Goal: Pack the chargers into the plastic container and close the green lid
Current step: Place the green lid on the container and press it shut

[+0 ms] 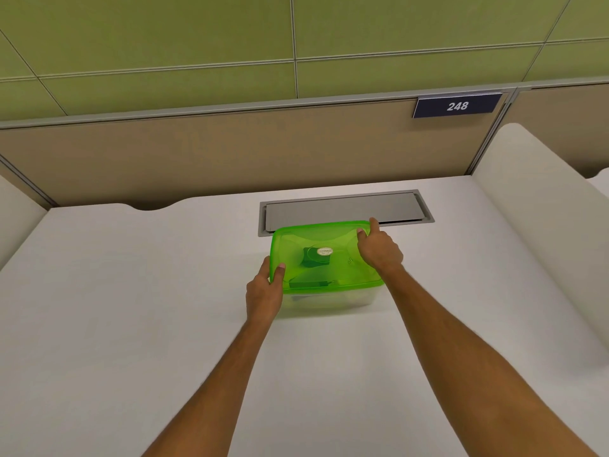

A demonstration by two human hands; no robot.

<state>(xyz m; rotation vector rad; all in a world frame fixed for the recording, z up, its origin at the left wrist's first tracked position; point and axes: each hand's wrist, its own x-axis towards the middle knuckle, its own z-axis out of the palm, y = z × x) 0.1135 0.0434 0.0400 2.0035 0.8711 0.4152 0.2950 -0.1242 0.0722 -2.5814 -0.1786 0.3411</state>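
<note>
A clear plastic container (333,300) stands on the white desk with the translucent green lid (316,239) lying on top of it. Dark chargers (313,258) show through the lid, inside the container. My left hand (263,288) grips the lid's near left corner, thumb on top. My right hand (379,249) holds the lid's far right corner, with the thumb on top and the index finger over the far edge.
A grey metal cable hatch (346,209) is set into the white desk (131,291) just behind the container. A beige partition with a sign reading 248 (457,106) rises at the back. White side dividers (527,192) flank the desk.
</note>
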